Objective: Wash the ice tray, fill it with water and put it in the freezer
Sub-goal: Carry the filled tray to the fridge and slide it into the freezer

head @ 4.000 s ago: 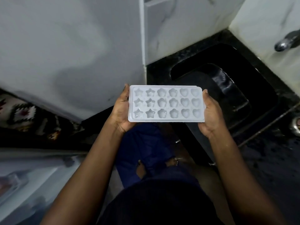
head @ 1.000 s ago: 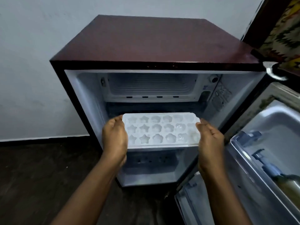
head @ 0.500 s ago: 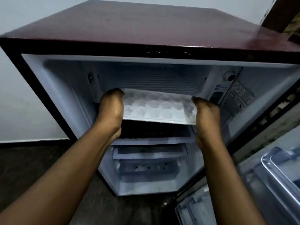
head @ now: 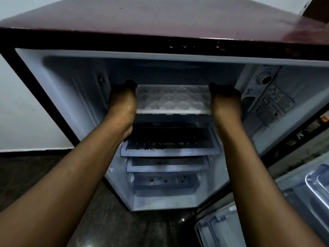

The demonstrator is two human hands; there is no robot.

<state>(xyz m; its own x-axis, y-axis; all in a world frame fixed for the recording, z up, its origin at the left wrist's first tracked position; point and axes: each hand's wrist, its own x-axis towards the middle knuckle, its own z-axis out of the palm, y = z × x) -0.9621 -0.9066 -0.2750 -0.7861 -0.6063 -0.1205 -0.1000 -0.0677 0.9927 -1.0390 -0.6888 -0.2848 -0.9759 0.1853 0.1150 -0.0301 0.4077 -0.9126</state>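
Ice tray (head: 172,99) gripped level between left hand (head: 122,102) and right hand (head: 225,102).

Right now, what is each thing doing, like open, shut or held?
ice tray, held level at the opening of the freezer compartment, one hand at each end.
left hand, grips the tray's left end.
right hand, grips the tray's right end.
fridge, open, inside showing.
fridge door, swung open to the right.
shelves, in place, lower down.

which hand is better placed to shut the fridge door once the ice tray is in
Likely the right hand: the open fridge door hangs at its side, lower right, while the left hand grips the ice tray's far end.
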